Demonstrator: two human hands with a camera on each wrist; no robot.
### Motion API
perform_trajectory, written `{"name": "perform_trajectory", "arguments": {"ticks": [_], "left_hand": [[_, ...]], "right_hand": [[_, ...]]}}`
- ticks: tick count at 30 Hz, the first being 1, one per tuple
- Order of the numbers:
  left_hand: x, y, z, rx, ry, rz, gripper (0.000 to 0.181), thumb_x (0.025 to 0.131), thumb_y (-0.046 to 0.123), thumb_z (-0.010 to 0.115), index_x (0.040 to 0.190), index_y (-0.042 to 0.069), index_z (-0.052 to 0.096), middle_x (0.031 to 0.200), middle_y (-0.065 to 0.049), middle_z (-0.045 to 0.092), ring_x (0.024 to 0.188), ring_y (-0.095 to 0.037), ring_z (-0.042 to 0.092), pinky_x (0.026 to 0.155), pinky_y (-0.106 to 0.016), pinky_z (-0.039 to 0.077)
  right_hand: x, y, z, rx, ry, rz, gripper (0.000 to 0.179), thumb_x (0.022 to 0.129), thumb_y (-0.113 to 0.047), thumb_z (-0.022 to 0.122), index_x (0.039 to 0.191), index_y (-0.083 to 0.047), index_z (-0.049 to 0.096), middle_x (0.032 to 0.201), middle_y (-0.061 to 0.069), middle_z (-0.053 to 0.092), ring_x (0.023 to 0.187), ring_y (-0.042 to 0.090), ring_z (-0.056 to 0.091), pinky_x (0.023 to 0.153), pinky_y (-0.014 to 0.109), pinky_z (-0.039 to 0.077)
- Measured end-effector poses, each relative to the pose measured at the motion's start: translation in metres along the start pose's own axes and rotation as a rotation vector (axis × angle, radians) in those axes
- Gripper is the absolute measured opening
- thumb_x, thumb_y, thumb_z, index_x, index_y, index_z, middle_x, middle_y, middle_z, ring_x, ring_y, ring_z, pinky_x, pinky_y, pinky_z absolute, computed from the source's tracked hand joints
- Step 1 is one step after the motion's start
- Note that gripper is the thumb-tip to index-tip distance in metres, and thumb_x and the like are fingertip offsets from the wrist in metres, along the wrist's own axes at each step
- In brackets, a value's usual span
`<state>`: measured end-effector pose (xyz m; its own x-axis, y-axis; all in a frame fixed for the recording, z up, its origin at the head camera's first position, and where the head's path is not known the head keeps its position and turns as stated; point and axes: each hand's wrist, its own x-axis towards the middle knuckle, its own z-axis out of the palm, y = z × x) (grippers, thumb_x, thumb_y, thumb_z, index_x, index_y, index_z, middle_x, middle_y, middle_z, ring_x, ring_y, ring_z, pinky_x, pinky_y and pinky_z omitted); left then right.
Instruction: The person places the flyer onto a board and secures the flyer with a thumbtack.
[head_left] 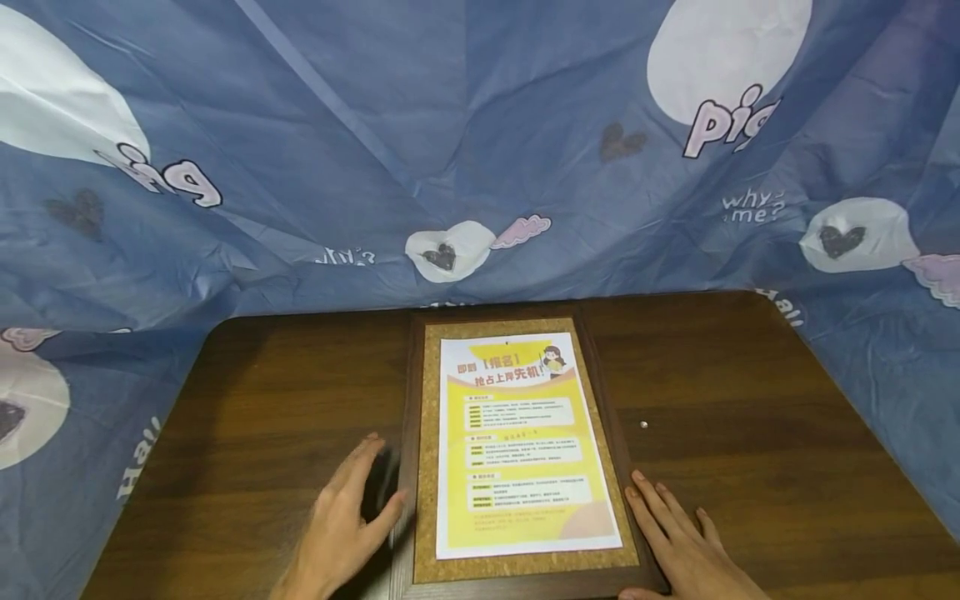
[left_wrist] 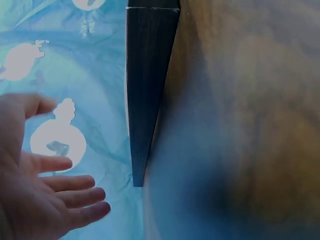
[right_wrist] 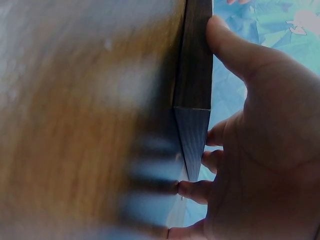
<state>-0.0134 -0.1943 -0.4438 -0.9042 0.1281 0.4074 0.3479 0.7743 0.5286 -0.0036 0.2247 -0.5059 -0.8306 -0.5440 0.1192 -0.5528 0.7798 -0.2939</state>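
A cork board (head_left: 429, 467) in a dark wooden frame (head_left: 609, 400) lies on the table. On the cork sits a printed yellow-and-white poster (head_left: 517, 450), a small dark pin (head_left: 507, 342) at its top edge. My left hand (head_left: 337, 508) is beside the frame's left side, fingers extended and thumb toward the frame; the left wrist view shows a gap between this hand (left_wrist: 55, 190) and the frame's side (left_wrist: 145, 90). My right hand (head_left: 686, 542) rests at the lower right corner, fingers fairly straight. In the right wrist view its thumb (right_wrist: 235, 50) touches the frame's edge (right_wrist: 195, 65).
A small shiny pin-like piece (head_left: 643, 425) lies on the brown wooden table (head_left: 720, 375), right of the frame. Blue printed fabric (head_left: 375, 167) hangs behind the table and down both sides.
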Motion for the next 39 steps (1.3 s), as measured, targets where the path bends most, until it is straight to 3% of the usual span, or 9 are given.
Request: {"name": "perform_trajectory", "arguments": {"ticks": [5,9,13,17,26,30,35,39], "left_hand": [[-0.005,-0.003,-0.002,0.122,-0.243,-0.095,0.089,0.086,0.048,0.074,0.15,-0.001,0.035,0.154,-0.027,0.03,0.136,-0.049,0.035,0.096,-0.069,0.038],[-0.007,-0.005,-0.004,0.186,-0.426,-0.146,0.105,0.081,0.072,0.063,0.156,0.006,0.028,0.161,-0.023,0.016,0.144,-0.047,0.018,0.103,-0.074,0.024],[-0.007,-0.008,-0.006,0.176,-0.577,-0.181,0.114,0.074,0.08,0.061,0.158,0.013,0.023,0.162,-0.023,0.01,0.144,-0.05,0.012,0.099,-0.079,0.017],[-0.008,-0.011,-0.008,0.135,-0.677,-0.235,0.12,0.067,0.078,0.068,0.159,0.018,0.021,0.162,-0.024,0.009,0.144,-0.053,0.007,0.095,-0.084,0.011],[-0.009,-0.013,-0.008,0.118,-0.73,-0.27,0.122,0.063,0.073,0.074,0.159,0.018,0.023,0.161,-0.026,0.012,0.143,-0.053,0.004,0.091,-0.086,0.006],[-0.008,-0.012,-0.008,0.119,-0.735,-0.272,0.122,0.064,0.073,0.074,0.159,0.019,0.022,0.161,-0.025,0.012,0.144,-0.053,0.004,0.091,-0.086,0.006],[-0.008,-0.012,-0.008,0.117,-0.739,-0.277,0.122,0.064,0.073,0.074,0.159,0.019,0.022,0.161,-0.025,0.011,0.144,-0.052,0.002,0.092,-0.086,0.004],[-0.008,-0.012,-0.008,0.11,-0.74,-0.288,0.121,0.064,0.073,0.075,0.159,0.019,0.022,0.161,-0.024,0.01,0.144,-0.052,0.001,0.092,-0.086,0.004]], "right_hand": [[0.0,0.0,0.0,0.007,0.004,0.001,0.113,0.078,-0.061,0.074,0.159,-0.01,0.014,0.165,0.008,0.01,0.124,0.056,0.044,0.071,0.081,0.038],[0.0,0.0,0.0,0.005,0.0,0.009,0.112,0.079,-0.062,0.073,0.159,-0.01,0.015,0.165,0.007,0.01,0.125,0.055,0.044,0.072,0.081,0.038],[0.0,-0.001,0.0,0.009,-0.007,0.017,0.111,0.079,-0.062,0.073,0.159,-0.011,0.015,0.165,0.007,0.01,0.126,0.054,0.044,0.073,0.081,0.037],[0.0,0.0,-0.001,0.017,-0.015,0.026,0.11,0.081,-0.062,0.072,0.159,-0.012,0.014,0.165,0.006,0.01,0.127,0.054,0.043,0.074,0.081,0.037],[0.0,0.0,-0.002,0.028,-0.025,0.026,0.11,0.08,-0.061,0.073,0.159,-0.012,0.014,0.165,0.005,0.009,0.127,0.054,0.043,0.074,0.081,0.037],[0.002,0.004,-0.01,0.1,-0.082,0.026,0.105,0.083,-0.06,0.071,0.159,-0.013,0.016,0.165,0.004,0.01,0.128,0.055,0.041,0.074,0.08,0.037],[0.011,0.01,-0.035,0.28,-0.167,0.024,0.084,0.09,-0.05,0.068,0.154,-0.008,0.034,0.16,0.013,0.024,0.13,0.052,0.041,0.076,0.077,0.04],[0.02,0.016,-0.05,0.307,-0.15,0.029,0.071,0.093,-0.046,0.066,0.147,-0.006,0.046,0.151,0.019,0.04,0.125,0.046,0.049,0.084,0.069,0.045]]}}
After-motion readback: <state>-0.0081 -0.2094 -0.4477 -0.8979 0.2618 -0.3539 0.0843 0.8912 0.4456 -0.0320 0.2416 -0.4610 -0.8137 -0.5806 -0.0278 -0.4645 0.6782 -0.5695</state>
